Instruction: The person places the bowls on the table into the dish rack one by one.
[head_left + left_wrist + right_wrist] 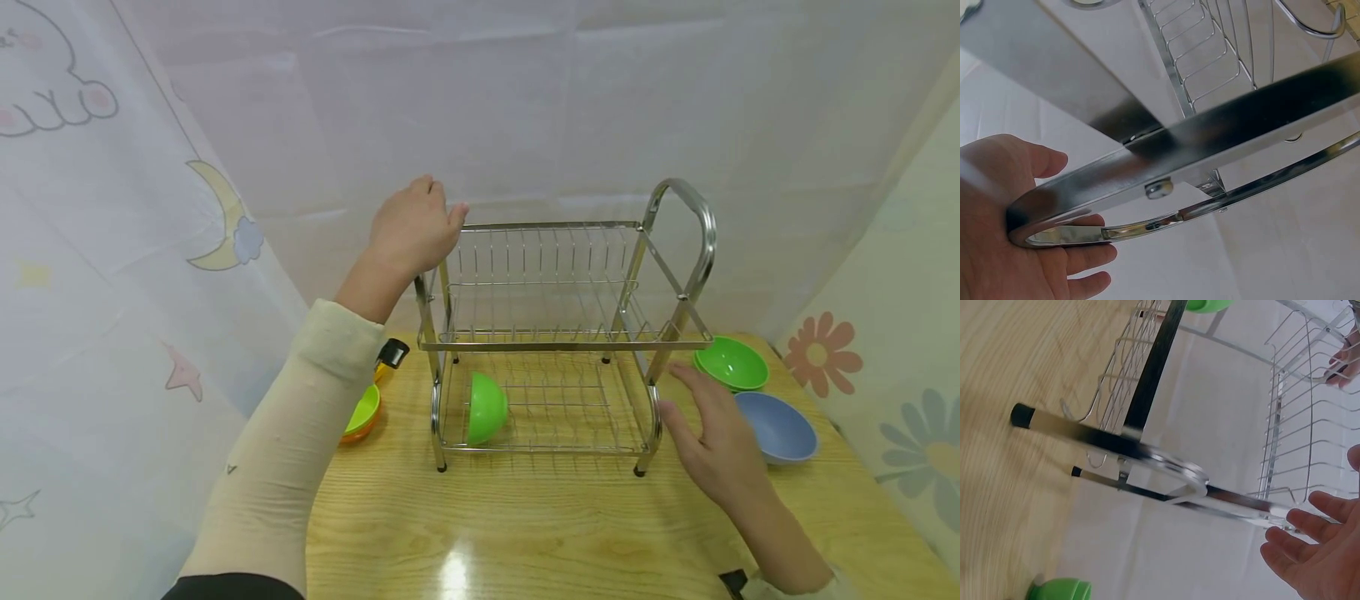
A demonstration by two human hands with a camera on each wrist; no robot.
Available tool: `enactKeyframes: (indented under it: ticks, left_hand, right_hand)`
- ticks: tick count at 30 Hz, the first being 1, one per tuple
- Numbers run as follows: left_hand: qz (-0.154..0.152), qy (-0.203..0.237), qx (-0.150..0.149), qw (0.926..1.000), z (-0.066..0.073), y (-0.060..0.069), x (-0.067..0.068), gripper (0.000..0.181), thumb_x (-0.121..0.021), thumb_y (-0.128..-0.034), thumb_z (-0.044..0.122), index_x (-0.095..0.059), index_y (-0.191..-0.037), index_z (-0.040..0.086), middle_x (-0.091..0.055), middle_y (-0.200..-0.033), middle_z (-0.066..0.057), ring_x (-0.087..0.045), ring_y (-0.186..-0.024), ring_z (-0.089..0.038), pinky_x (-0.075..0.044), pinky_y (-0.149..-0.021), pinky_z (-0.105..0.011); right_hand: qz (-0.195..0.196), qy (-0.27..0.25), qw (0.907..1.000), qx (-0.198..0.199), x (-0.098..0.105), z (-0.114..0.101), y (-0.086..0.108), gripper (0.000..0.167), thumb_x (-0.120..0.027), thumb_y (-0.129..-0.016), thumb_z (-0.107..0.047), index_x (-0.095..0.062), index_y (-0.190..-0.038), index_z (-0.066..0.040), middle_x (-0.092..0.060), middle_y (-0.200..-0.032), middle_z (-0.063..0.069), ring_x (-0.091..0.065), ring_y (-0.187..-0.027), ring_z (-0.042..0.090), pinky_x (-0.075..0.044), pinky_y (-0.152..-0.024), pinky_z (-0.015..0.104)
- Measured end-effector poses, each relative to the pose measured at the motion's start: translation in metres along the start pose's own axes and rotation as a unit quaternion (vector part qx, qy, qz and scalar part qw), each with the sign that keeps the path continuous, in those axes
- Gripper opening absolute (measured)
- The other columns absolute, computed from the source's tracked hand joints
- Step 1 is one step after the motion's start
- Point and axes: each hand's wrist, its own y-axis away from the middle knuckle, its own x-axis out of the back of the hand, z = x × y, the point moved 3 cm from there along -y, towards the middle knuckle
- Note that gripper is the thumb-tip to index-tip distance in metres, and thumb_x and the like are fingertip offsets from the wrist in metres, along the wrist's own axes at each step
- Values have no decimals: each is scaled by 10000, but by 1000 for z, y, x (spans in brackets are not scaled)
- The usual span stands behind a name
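Observation:
A two-tier metal dish rack (pixel 547 345) stands on the wooden table. On its lower tier, toward the left, a green bowl (pixel 487 408) sits on its side. My left hand (pixel 417 223) is at the top of the rack's left end. In the left wrist view, the curved end handle (pixel 1141 169) rests against the palm of that hand (pixel 1029 219), between the thumb and the nearly straight fingers. Beside the rack's right legs is my right hand (pixel 712 442), fingers loosely spread and holding nothing. The right wrist view shows those fingers (pixel 1313 528) near the rack's end frame.
At the right, green bowls (pixel 731 364) lie behind a blue bowl (pixel 776 427). Left of the rack, partly behind my left arm, are a yellow-green bowl (pixel 365 408), an orange bowl (pixel 363 432) under it and a black object (pixel 392 352). A pale printed cloth (pixel 525 108) hangs behind.

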Motion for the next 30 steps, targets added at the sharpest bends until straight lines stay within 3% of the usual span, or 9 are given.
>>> enactKeyframes:
  ticks: [8, 20, 30]
  left_hand:
    - [-6, -87, 22, 10000, 1, 2, 0, 704, -208, -1102, 458, -221, -1581, -57, -229, -1652, -196, -287, -1503, -356, -277, -1221, -470]
    - [43, -111, 25, 9999, 1, 2, 1, 706, -209, -1103, 452, -202, -1582, -65, -214, -1657, -198, -253, -1519, -345, -259, -1229, -471]
    - [32, -113, 1, 9999, 3, 1, 1, 704, -208, -1102, 448, -197, -1583, -67, -215, -1658, -194, -224, -1531, -330, -215, -1246, -465]
  right_hand:
    - [-12, 269, 9996, -123, 8, 27, 2, 534, -582, -1030, -207, -441, -1518, -44, -468, -1493, 255, -404, -1357, 517, -258, -1185, 598]
    - [-324, 337, 9973, -570, 20, 60, 3, 621, -546, -1050, -249, -314, -1569, 1, -386, -1503, 362, -347, -1337, 615, -235, -1093, 749]
    - [-561, 828, 9913, -852, 23, 93, 4, 665, -510, -1062, -318, -263, -1578, 20, -349, -1483, 416, -319, -1325, 641, -209, -1097, 758]
